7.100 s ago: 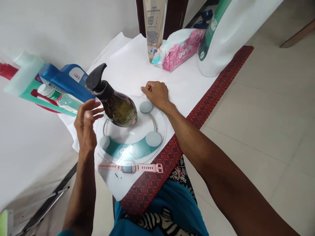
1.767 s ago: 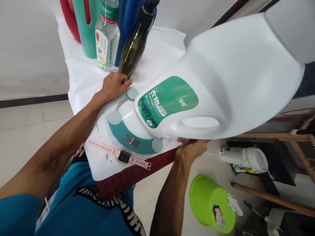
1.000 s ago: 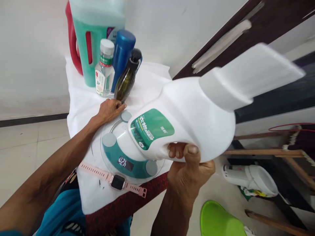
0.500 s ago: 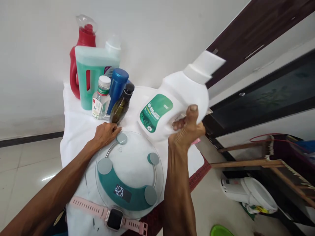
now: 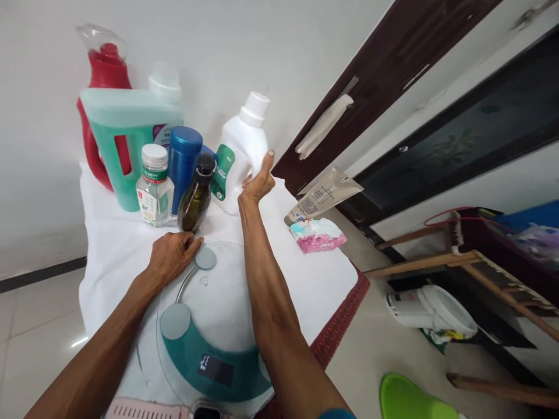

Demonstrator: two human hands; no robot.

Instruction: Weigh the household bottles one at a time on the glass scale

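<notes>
My right hand (image 5: 259, 181) is stretched far out and grips the side of a big white detergent jug (image 5: 239, 152) with a green label, which stands upright at the back of the white-covered table (image 5: 318, 279). My left hand (image 5: 172, 255) rests with curled fingers on the far rim of a round glass scale (image 5: 205, 326) with teal pads, just below a dark pump bottle (image 5: 196, 195). Nothing stands on the scale.
Behind stand a red jug (image 5: 98, 116), a teal jug (image 5: 126, 137), a small clear bottle (image 5: 154, 186) and a blue bottle (image 5: 183, 160). A beige pouch (image 5: 323, 195) and a pink wipes pack (image 5: 318, 234) lie right. A green bucket (image 5: 410, 398) and a white appliance (image 5: 432, 308) are on the floor.
The white jug went off the scale and away to the back of the table, now upright beside the other bottles. The scale's display dropped from a reading. My left hand stayed put.
</notes>
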